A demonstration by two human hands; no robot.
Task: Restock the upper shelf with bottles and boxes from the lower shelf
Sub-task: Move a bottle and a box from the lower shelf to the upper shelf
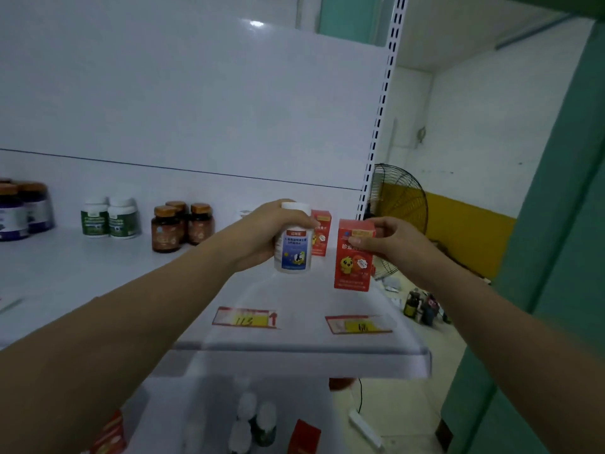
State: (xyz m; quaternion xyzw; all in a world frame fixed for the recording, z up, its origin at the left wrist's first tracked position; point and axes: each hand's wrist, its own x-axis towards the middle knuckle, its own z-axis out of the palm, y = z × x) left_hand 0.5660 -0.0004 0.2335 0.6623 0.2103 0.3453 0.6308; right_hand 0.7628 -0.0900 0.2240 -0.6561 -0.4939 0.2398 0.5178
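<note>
My left hand grips a white bottle with a blue label above the right part of the upper shelf. My right hand pinches the top of a red box with a yellow chick on it, which stands near the shelf's right edge. A second red box stands behind, by the back panel. On the lower shelf, seen through the clear front strip, are several bottles and red boxes.
Further left on the upper shelf stand brown bottles, green-labelled white bottles and purple-labelled bottles. Two price tags lie on the shelf front. A black fan and floor clutter are right of the shelving upright.
</note>
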